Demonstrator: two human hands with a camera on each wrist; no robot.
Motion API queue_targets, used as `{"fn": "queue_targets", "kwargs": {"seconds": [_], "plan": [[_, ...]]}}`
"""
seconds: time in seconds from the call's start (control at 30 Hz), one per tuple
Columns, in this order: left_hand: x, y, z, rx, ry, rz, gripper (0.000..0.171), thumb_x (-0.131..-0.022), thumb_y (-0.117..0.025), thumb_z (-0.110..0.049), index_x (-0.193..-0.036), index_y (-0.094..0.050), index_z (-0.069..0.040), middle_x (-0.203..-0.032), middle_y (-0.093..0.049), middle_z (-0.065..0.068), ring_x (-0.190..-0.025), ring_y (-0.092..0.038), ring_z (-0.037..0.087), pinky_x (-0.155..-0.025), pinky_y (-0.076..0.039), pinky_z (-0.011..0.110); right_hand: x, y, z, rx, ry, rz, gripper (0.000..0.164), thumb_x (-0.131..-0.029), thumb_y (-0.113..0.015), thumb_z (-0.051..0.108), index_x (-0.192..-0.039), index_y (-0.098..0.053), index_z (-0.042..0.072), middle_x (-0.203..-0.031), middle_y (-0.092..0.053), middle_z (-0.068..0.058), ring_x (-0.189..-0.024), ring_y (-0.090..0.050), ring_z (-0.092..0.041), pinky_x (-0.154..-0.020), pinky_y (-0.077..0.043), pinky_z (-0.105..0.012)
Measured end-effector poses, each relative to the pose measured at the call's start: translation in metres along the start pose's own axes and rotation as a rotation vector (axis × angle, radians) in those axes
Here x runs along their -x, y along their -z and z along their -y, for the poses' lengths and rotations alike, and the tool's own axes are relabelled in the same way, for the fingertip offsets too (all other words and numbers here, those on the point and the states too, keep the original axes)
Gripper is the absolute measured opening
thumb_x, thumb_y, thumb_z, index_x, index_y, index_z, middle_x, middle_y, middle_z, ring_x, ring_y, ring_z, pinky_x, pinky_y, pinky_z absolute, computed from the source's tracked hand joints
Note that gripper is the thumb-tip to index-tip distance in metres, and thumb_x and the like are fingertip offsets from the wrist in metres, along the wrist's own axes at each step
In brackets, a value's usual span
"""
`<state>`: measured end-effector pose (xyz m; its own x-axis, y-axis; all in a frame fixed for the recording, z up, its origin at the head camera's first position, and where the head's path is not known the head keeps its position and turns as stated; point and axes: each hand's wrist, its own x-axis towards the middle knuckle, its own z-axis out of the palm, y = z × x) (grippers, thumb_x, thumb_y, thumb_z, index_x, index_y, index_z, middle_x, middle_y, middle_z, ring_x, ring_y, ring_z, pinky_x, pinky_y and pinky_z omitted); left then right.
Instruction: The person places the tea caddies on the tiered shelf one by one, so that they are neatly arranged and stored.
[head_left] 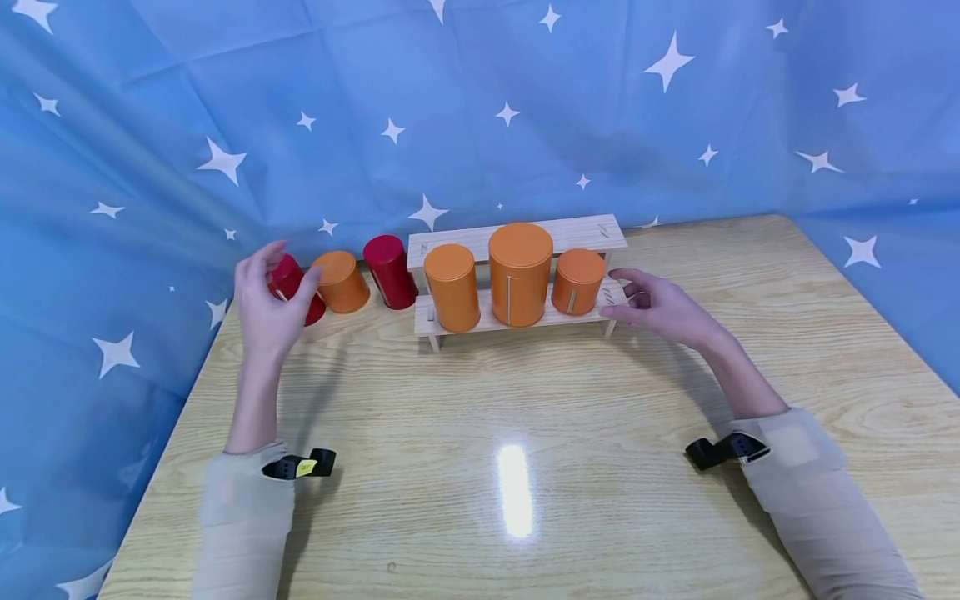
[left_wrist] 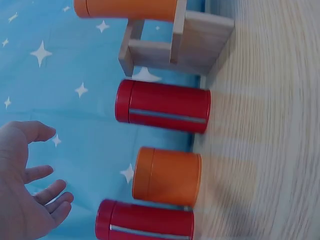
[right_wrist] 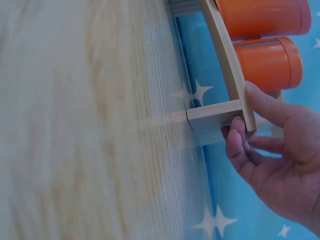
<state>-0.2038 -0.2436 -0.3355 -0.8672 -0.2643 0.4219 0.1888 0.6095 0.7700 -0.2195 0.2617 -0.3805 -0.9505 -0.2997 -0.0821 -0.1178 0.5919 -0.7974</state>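
Observation:
A two-tier wooden rack [head_left: 491, 323] stands at the back of the table, with three lidded orange canisters on its lower tier: a medium one [head_left: 454, 292], a large one [head_left: 520, 279] and a small one [head_left: 578, 285]. My right hand [head_left: 663, 310] pinches the rack's right end; in the right wrist view the thumb lies on the board [right_wrist: 231, 65] and the fingers curl beneath it. My left hand [head_left: 270, 308], fingers loosely bent and holding nothing, hovers over a red canister [head_left: 315, 312], partly covering it. In the left wrist view, that hand [left_wrist: 25, 185] is apart from the canisters.
Left of the rack stand a short orange canister [head_left: 341, 283] and another red canister [head_left: 391, 273]. A blue star-patterned cloth [head_left: 480, 100] hangs behind the wooden table [head_left: 420, 450] and along its left side. The rack's upper tier [head_left: 577, 232] rises behind the orange canisters.

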Motion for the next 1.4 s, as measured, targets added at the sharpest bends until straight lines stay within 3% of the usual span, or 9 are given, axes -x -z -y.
{"fn": "queue_targets", "kwargs": {"seconds": [0.23, 0.83, 1.17, 1.4], "plan": [[-0.002, 0.009, 0.010, -0.076, 0.104, 0.006, 0.069, -0.091, -0.074, -0.029, -0.152, -0.044, -0.014, -0.150, -0.039, 0.006, -0.135, -0.039, 0.023, -0.099, -0.048, 0.048, 0.000, 0.000, 0.001, -0.003, 0.000, 0.005, 0.073, -0.096, -0.071, 0.032, -0.154, -0.036, 0.005, -0.120, -0.055, -0.019, -0.092, -0.060, -0.030, -0.074, -0.055, -0.039], [-0.012, 0.009, 0.036, -0.086, 0.245, 0.063, 0.084, -0.094, -0.071, -0.026, -0.162, -0.022, -0.015, -0.162, -0.024, 0.008, -0.146, -0.027, 0.027, -0.106, -0.044, 0.054, 0.000, 0.000, 0.000, -0.017, 0.000, 0.001, 0.072, -0.096, -0.072, 0.030, -0.153, -0.037, 0.005, -0.117, -0.057, -0.019, -0.090, -0.060, -0.029, -0.074, -0.055, -0.038], [-0.022, 0.003, 0.058, -0.036, 0.319, 0.088, 0.087, -0.096, -0.068, -0.028, -0.162, -0.015, -0.012, -0.160, -0.030, 0.012, -0.144, -0.032, 0.030, -0.109, -0.042, 0.051, 0.000, 0.001, -0.001, -0.023, 0.009, 0.015, 0.074, -0.096, -0.071, 0.031, -0.155, -0.035, 0.004, -0.119, -0.056, -0.020, -0.092, -0.062, -0.031, -0.076, -0.056, -0.039], [-0.028, -0.001, 0.063, 0.015, 0.344, 0.071, 0.085, -0.096, -0.069, -0.030, -0.160, -0.017, -0.011, -0.158, -0.034, 0.012, -0.143, -0.034, 0.030, -0.107, -0.044, 0.050, 0.000, 0.001, -0.002, -0.015, 0.021, 0.018, 0.075, -0.096, -0.071, 0.031, -0.155, -0.034, 0.003, -0.114, -0.058, -0.019, -0.090, -0.063, -0.033, -0.074, -0.057, -0.038]]}}
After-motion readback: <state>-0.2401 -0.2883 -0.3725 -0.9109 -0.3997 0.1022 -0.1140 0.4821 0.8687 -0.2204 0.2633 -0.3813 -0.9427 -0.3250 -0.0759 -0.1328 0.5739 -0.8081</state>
